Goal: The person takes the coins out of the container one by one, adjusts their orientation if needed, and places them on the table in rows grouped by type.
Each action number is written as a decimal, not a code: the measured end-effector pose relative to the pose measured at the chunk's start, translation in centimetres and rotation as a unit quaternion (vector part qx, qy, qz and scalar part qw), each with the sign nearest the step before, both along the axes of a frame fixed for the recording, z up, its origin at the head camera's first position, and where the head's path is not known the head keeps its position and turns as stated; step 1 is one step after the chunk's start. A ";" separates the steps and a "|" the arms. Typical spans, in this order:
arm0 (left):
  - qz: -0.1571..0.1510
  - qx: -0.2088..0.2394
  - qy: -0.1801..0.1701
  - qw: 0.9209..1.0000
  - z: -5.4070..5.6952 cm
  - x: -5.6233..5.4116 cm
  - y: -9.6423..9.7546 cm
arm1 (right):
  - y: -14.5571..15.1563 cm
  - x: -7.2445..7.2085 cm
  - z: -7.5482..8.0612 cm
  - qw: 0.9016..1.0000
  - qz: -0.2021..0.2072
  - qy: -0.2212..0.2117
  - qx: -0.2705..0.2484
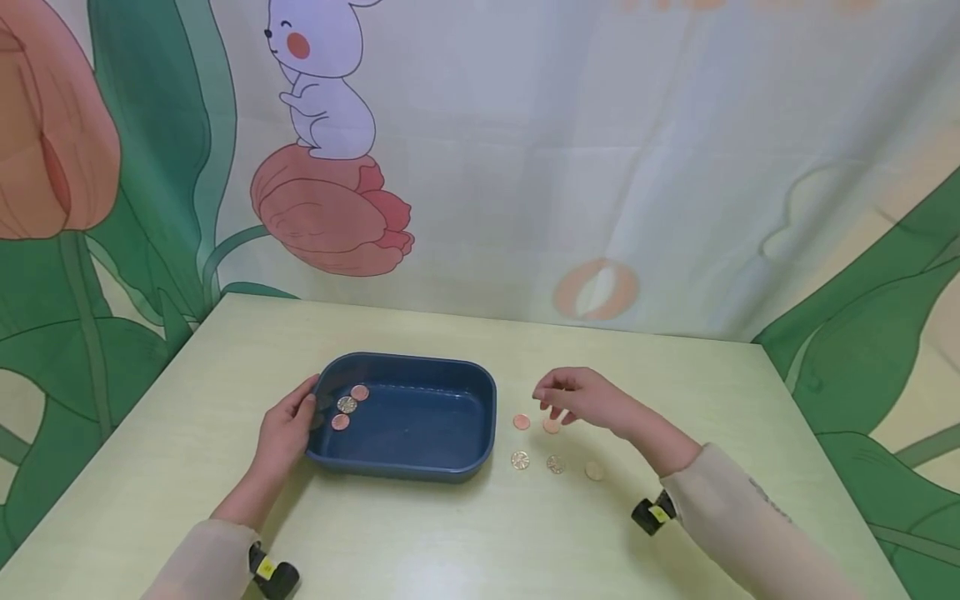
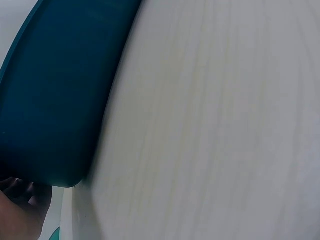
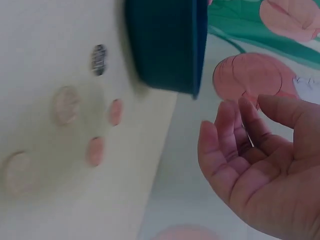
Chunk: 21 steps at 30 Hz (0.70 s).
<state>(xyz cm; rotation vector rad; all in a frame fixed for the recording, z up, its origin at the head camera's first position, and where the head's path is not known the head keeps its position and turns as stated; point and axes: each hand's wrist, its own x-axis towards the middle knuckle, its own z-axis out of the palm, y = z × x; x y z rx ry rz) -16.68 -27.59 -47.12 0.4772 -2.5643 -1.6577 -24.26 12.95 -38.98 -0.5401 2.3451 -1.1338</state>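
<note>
A dark blue tray (image 1: 405,475) stands on the table with several coins in reach of it. Inside, near its left wall, lie two copper-coloured coins and a gold-coloured coin (image 1: 347,405). My left hand (image 1: 288,425) grips the tray's left end, thumb over the rim; in the left wrist view its fingers are partly hidden by the tray. Right of the tray my right hand (image 1: 588,398) is raised above the table, thumb and forefinger pinching what looks like a coin, seen as a small dark edge at the fingertips. Below it are a copper-coloured coin (image 1: 521,422) and a gold-coloured coin (image 1: 555,464).
More coins lie in two loose rows right of the tray, including a pale coin (image 1: 594,471). The light wooden table (image 1: 420,550) ends at the back against a printed curtain (image 1: 487,167) with flowers and a rabbit.
</note>
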 end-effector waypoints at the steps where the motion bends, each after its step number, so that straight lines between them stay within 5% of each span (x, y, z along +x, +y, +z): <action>1: 0.001 0.001 0.000 1.000 0.0 0.0 0.0 | -0.7 -0.3 0.5 1.000 0.013 0.000 0.001; 9: 0.001 0.009 0.002 1.000 0.2 0.1 0.0 | -7.2 -2.9 3.4 0.993 0.111 -0.025 0.039; 16: 0.009 0.006 0.012 1.000 0.2 0.0 0.0 | -12.7 -4.8 3.4 0.973 0.202 -0.041 0.103; 21: 0.010 0.004 0.010 1.000 0.2 0.0 0.0 | -16.2 -6.0 3.0 0.962 0.231 -0.047 0.135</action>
